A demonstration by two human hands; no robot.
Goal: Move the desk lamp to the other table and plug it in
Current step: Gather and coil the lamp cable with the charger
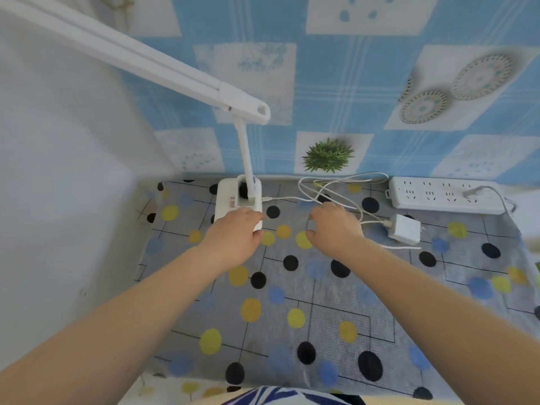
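The white desk lamp point(233, 197) stands at the back left of the table, on a dotted cloth point(306, 287). Its thin stem rises to a long bar head that reaches toward the upper left. My left hand point(235, 233) grips the front end of the lamp's base, thumb on the right side. The lamp's white cable point(330, 185) runs from the base in loose loops to a white adapter point(404, 229) lying flat on the cloth. Just right of the lamp, my right hand point(333, 226) hovers over the cable with loosely curled fingers and holds nothing that I can see.
A white power strip point(438, 197) lies at the back right against the wall, one grey plug point(470, 194) in it and a red light at its left end. A white wall closes the left side. The cloth's right edge drops off beyond the strip.
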